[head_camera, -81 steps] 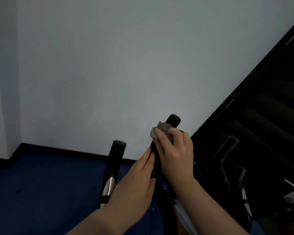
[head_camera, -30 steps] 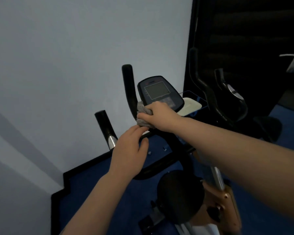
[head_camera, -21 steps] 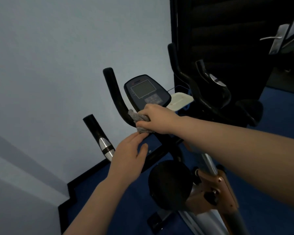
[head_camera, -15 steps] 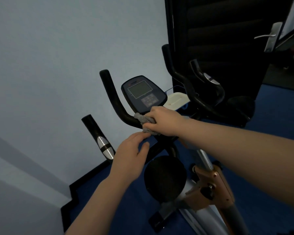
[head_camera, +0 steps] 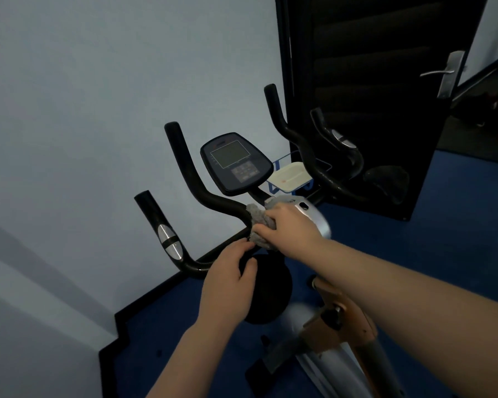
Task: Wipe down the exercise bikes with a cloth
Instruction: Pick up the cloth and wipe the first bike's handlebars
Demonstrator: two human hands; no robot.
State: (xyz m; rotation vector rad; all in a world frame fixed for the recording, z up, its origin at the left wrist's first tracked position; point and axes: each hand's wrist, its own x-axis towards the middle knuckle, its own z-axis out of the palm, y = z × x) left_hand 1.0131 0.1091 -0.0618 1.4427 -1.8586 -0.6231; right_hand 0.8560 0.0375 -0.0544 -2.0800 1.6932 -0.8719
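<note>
A: Looking at the bike's handlebar (head_camera: pixel 213 201), what's nearest the cam?

B: Left hand (head_camera: pixel 227 285), just below the bar's centre bend. Fingers curled round the lower black tube, thumb tip by the cloth (head_camera: pixel 258 222).

A: And the right hand (head_camera: pixel 292 226)?

B: Right at the bend, fingers closed tight on the grey cloth, pressing it around the bar. Cloth is wrapped on the tube where the two horns meet, w/ the silver stem cover (head_camera: pixel 314 214) just behind the knuckles.

A: Beyond that?

B: Console (head_camera: pixel 236 163) just above & behind the bar, screen dark. White tray (head_camera: pixel 291 176) beside it. Farther back, 2nd bike (head_camera: pixel 328 156) against a black door (head_camera: pixel 371 81), lever handle (head_camera: pixel 443 71) top rt.
</note>
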